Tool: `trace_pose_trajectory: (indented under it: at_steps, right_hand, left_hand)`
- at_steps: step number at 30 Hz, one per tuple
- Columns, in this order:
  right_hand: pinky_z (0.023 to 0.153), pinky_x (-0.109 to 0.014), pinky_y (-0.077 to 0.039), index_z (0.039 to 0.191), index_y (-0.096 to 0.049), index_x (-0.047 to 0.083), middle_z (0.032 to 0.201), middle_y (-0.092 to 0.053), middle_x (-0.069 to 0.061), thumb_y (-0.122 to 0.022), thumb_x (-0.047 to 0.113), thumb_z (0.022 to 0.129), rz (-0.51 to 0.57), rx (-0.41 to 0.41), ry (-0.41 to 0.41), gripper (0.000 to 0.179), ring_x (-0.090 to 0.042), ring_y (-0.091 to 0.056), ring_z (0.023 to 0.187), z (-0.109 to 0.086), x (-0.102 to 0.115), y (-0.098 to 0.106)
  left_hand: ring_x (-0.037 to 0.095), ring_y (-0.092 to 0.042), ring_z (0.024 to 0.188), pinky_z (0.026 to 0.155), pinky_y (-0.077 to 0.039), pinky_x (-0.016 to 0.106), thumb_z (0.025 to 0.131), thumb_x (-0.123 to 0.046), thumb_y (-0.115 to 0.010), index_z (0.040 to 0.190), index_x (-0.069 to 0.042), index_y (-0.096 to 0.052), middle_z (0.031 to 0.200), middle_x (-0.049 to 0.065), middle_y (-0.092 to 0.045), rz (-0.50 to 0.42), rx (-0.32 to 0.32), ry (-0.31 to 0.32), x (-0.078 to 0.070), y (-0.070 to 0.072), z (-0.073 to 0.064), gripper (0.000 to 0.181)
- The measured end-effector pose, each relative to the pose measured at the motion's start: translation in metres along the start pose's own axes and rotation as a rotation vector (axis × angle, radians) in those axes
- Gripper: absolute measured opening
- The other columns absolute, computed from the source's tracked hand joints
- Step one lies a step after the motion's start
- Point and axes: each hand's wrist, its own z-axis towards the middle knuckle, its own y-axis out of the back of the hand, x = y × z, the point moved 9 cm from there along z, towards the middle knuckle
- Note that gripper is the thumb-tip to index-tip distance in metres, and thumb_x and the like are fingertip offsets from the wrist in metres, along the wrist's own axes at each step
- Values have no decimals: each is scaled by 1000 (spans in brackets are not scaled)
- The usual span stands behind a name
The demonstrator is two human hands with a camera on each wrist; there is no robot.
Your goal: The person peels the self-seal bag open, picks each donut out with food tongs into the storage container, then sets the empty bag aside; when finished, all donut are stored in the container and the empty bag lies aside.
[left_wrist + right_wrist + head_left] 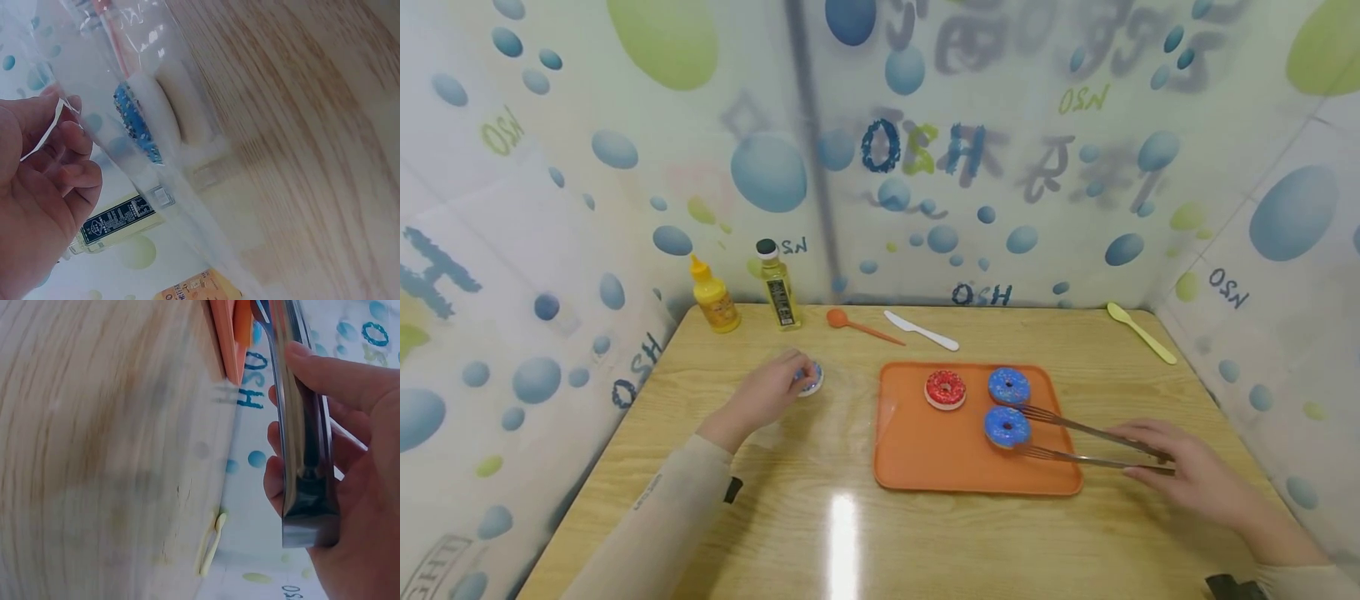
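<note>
My left hand [771,387] pinches the edge of a clear plastic bag [206,175] between thumb and fingertips. Inside the bag, a doughnut with blue icing and sprinkles [132,122] shows in the left wrist view; from the head, my fingers partly cover it. My right hand [1198,475] grips metal tongs [306,512] with fork-like ends, thumb on one arm and fingers on the other. The ends spread over the orange tray [925,467], at the right side of the nearer blue doughnut [1007,427]. Another blue doughnut [1009,386] and a red doughnut [936,400] lie on the tray.
A yellow squeeze bottle [717,304] and an oil bottle [781,292] stand at the back left. Along the back lie an orange spoon [868,329] and a white knife [922,331]. A yellow-green spoon [1142,333] lies at the back right. Patterned walls enclose the table.
</note>
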Motion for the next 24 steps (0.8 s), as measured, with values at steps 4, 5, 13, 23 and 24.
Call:
trace_pose_trajectory:
  at_steps: [4, 5, 13, 23, 24]
  right_hand:
    - [84, -4, -43, 128, -71, 20, 120, -69, 3, -93, 6, 71, -6, -1, 9, 62, 9, -57, 108, -3, -3, 4]
    - [85, -3, -42, 127, -71, 20, 120, -69, 2, -93, 6, 70, -7, -5, 12, 63, 9, -56, 109, -4, -4, 4]
    - [92, 1, -38, 126, -72, 18, 119, -70, 1, -94, 5, 68, -18, -4, 20, 63, 13, -53, 113, -8, -6, 5]
    - [73, -9, -45, 131, -69, 18, 118, -67, 4, -94, 8, 70, -8, 6, -28, 67, 6, -57, 97, -6, -4, 7]
    - [69, -12, -45, 131, -68, 18, 117, -67, 4, -93, 7, 71, 9, 6, -29, 66, 4, -57, 92, -5, -2, 7]
  left_hand:
    - [17, -62, 94, 82, -54, 38, 104, -17, -63, 104, -11, -65, 106, 2, -64, -2, 10, 13, 1, 0, 1, 6]
    - [17, -62, 94, 81, -54, 38, 105, -18, -62, 104, -11, -65, 106, 1, -64, -1, 15, 18, 1, 0, 1, 7]
    - [16, -61, 92, 81, -53, 38, 105, -21, -63, 102, -12, -64, 104, 1, -63, 7, 37, 37, 1, -1, 3, 9]
    - [18, -62, 96, 84, -54, 39, 104, -17, -63, 105, -11, -64, 105, 1, -63, -5, 31, 37, 0, 1, 1, 5]
    - [18, -62, 96, 84, -54, 40, 104, -16, -63, 105, -11, -64, 106, 1, -63, -8, 30, 38, 0, 1, 0, 5]
